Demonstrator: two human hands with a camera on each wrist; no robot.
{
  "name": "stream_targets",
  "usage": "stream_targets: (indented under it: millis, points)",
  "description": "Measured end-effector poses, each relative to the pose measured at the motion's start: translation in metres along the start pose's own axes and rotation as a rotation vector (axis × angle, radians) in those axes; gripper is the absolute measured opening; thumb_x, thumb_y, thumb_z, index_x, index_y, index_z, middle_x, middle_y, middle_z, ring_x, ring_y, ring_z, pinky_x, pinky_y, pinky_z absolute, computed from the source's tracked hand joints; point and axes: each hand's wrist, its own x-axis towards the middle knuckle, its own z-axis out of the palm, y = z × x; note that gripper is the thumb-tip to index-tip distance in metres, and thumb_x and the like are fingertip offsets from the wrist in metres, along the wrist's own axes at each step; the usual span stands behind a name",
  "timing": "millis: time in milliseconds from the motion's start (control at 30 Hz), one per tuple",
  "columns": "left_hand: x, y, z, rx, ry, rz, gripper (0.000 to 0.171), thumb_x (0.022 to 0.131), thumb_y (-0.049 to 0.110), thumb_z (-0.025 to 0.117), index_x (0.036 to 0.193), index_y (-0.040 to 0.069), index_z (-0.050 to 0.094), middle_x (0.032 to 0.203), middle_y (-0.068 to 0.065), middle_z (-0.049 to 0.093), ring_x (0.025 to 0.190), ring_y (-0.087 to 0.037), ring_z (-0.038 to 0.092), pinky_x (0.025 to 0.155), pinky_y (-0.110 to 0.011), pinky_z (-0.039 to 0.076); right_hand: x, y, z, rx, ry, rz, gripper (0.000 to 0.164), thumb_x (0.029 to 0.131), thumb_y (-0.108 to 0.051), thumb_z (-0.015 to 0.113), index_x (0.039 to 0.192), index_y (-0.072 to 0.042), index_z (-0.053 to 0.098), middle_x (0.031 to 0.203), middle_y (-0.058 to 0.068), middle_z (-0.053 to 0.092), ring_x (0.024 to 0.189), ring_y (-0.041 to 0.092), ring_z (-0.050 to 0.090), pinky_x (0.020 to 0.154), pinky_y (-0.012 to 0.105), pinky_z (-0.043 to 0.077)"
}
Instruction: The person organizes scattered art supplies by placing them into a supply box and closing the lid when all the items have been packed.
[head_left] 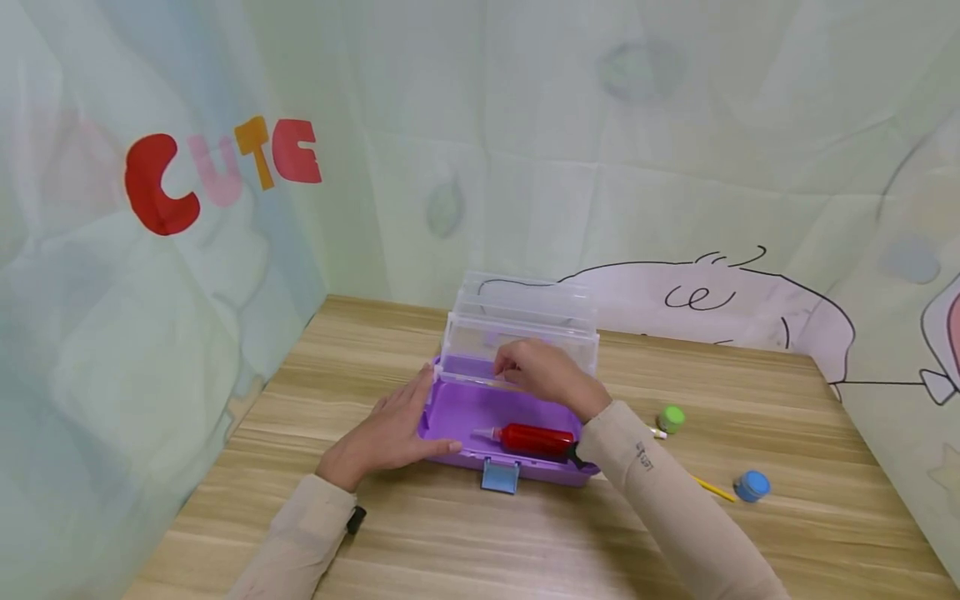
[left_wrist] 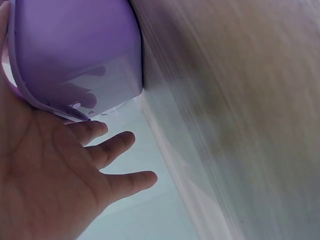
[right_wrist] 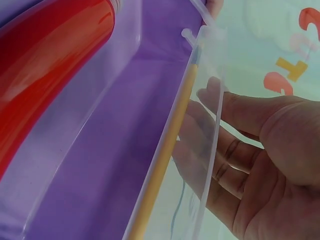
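A purple box (head_left: 491, 406) with a light blue latch stands on the table, its clear trays (head_left: 525, 321) folded up at the back. My left hand (head_left: 393, 429) rests against the box's left side. Its fingers are straight, the thumb over the front rim; in the left wrist view the palm (left_wrist: 50, 175) faces the purple wall. My right hand (head_left: 543, 371) is over the back of the box at the clear tray. In the right wrist view its loosely bent fingers show through the clear plastic, holding nothing. Along that tray lies a thin yellow stick (right_wrist: 167, 145).
A red bottle (head_left: 536, 439) with a pale nozzle lies inside the box. Right of it, on the wooden table (head_left: 420, 542), are a green-lidded jar (head_left: 672, 418), a blue jar (head_left: 752, 486) and a thin yellow stick (head_left: 716, 488). Printed cloth (head_left: 405, 125) hangs behind.
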Motion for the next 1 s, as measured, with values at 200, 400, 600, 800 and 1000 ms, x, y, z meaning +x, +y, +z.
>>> stream_targets:
  millis: [200,400,600,800,1000]
  points:
    - [0.0,0.0,-0.001,0.003,0.007,0.007,0.122,0.083,0.071,0.067,0.163,0.005,0.004,0.17,-0.015,0.008,0.153,-0.042,0.02,0.115,-0.07,0.023,-0.003,0.0,-0.004,-0.002,-0.006,0.021,0.008,0.096,-0.013,0.07,0.102,-0.016,0.076,0.098,-0.004,0.073,0.095,0.016,0.066,0.089,0.037,0.056]
    - [0.0,0.0,0.0,0.005,0.002,0.003,0.122,0.084,0.07,0.068,0.163,0.004,0.003,0.17,-0.016,0.008,0.153,-0.042,0.019,0.116,-0.07,0.022,-0.006,0.003,-0.006,0.006,-0.001,0.033,0.009,0.096,-0.015,0.071,0.103,-0.015,0.076,0.097,-0.004,0.073,0.093,0.015,0.066,0.087,0.035,0.056]
    - [0.0,-0.001,0.0,0.003,0.006,0.007,0.123,0.082,0.073,0.066,0.163,0.005,0.003,0.17,-0.017,0.009,0.153,-0.042,0.02,0.116,-0.069,0.023,-0.013,0.008,-0.009,0.035,0.01,0.053,0.01,0.096,-0.016,0.072,0.105,-0.014,0.076,0.097,-0.005,0.072,0.092,0.014,0.065,0.086,0.035,0.056]
    - [0.0,-0.001,0.0,-0.002,0.018,0.021,0.124,0.081,0.074,0.066,0.163,0.005,0.004,0.17,-0.017,0.011,0.153,-0.042,0.021,0.116,-0.068,0.024,-0.022,0.014,-0.014,0.081,0.03,0.061,0.018,0.096,-0.018,0.071,0.113,-0.012,0.075,0.1,-0.004,0.071,0.093,0.015,0.064,0.085,0.035,0.057]
    - [0.001,-0.001,0.0,-0.012,0.009,0.01,0.124,0.082,0.073,0.067,0.164,0.006,0.003,0.17,-0.015,0.009,0.153,-0.042,0.02,0.116,-0.069,0.023,-0.034,0.022,-0.023,0.151,0.039,0.021,0.029,0.095,-0.021,0.073,0.122,-0.01,0.071,0.104,-0.001,0.071,0.096,0.016,0.066,0.085,0.034,0.057]
